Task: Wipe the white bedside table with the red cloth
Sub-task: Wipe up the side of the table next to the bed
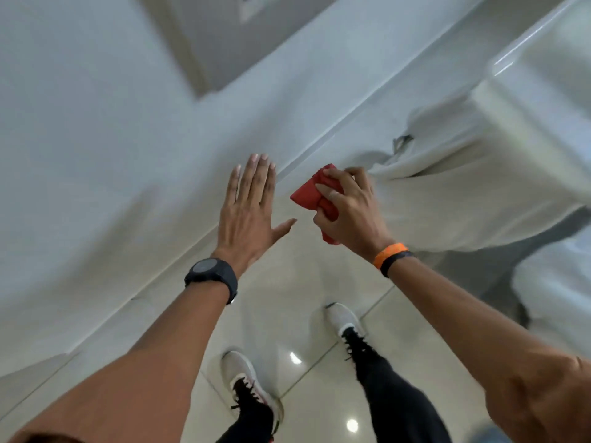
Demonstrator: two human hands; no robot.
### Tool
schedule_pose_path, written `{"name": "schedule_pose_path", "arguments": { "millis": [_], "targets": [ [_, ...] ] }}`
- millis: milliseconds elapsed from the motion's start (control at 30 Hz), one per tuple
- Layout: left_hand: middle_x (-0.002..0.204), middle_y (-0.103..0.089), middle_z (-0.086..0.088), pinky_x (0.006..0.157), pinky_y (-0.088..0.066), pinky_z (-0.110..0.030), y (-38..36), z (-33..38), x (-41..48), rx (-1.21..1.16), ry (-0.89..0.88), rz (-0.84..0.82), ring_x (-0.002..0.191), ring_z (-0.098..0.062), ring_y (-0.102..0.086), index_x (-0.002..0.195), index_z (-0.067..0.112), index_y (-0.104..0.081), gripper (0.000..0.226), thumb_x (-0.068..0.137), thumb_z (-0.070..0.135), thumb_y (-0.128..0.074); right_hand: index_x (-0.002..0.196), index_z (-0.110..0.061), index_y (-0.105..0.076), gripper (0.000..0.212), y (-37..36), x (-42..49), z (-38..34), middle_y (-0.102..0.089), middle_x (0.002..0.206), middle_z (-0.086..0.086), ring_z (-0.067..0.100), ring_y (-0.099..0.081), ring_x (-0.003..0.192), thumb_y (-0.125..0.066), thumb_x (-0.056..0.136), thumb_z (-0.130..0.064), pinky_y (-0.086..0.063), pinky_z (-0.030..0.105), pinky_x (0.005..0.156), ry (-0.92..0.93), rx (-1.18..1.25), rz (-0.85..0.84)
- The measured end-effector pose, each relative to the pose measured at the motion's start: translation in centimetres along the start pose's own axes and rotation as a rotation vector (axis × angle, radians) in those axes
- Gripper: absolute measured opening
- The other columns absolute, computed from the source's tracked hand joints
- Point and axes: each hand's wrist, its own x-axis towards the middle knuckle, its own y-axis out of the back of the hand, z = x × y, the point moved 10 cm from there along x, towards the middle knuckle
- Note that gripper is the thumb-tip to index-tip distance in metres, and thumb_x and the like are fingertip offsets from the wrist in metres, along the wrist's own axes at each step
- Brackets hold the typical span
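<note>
My right hand (348,212) is closed around a crumpled red cloth (307,193) and holds it in the air in front of me. An orange and black band sits on that wrist. My left hand (249,206) is stretched forward beside it, flat, with fingers apart and nothing in it; a black watch is on its wrist. A white glossy-edged piece of furniture (543,43) shows at the upper right, blurred, and I cannot tell whether it is the bedside table. Neither hand touches it.
The view is tilted and blurred. A white wall and skirting (96,155) run along the left. A bed draped in a white sheet (463,193) fills the right. My feet in grey shoes stand on glossy beige tiles (287,298).
</note>
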Motion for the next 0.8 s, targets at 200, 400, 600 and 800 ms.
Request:
{"name": "schedule_pose_path", "arguments": {
  "millis": [200, 400, 600, 800],
  "targets": [
    [0.176, -0.017, -0.021, 0.135, -0.012, -0.052, 12.7, 11.5, 6.8, -0.185, -0.114, 0.111, 0.164, -0.035, -0.012, 0.168, -0.004, -0.025, 0.101, 0.099, 0.069, -0.042, 0.11, -0.007, -0.076, 0.032, 21.7, 0.2, 8.4, -0.066, 0.126, 0.011, 0.034, -0.047, 0.109, -0.075, 0.078, -0.013, -0.046, 0.037, 0.096, -0.179, 0.009, 0.283],
    [0.174, -0.024, -0.022, 0.134, -0.019, -0.054, 18.1, 23.0, 14.7, -0.318, -0.178, 0.148, 0.163, -0.036, -0.018, 0.165, -0.006, -0.031, 0.096, 0.097, 0.06, -0.048, 0.113, -0.008, -0.074, 0.036, 32.2, 0.5, 19.8, -0.066, 0.123, 0.009, 0.031, -0.046, 0.109, -0.073, 0.078, -0.014, -0.039, 0.027, 0.095, -0.366, -0.011, 0.391],
    [0.177, -0.013, -0.019, 0.135, -0.013, -0.053, 16.3, 29.1, 20.2, -0.324, -0.129, 0.029, 0.165, -0.033, -0.007, 0.17, 0.0, -0.018, 0.102, 0.099, 0.073, -0.024, 0.118, -0.009, -0.072, 0.038, 29.1, 1.4, 28.5, -0.061, 0.129, 0.009, 0.032, -0.041, 0.115, -0.075, 0.081, -0.015, -0.043, 0.037, 0.098, -0.433, -0.003, 0.146],
    [0.177, -0.011, -0.02, 0.136, -0.011, -0.053, 13.2, 29.5, 20.5, -0.35, -0.06, -0.042, 0.166, -0.032, -0.006, 0.17, 0.0, -0.017, 0.106, 0.097, 0.075, -0.025, 0.142, -0.027, -0.051, 0.057, 22.7, -1.0, 32.7, -0.029, 0.156, 0.012, 0.038, -0.024, 0.139, -0.064, 0.089, -0.042, -0.033, 0.056, 0.107, -0.51, -0.199, -0.276]
  ]
}}
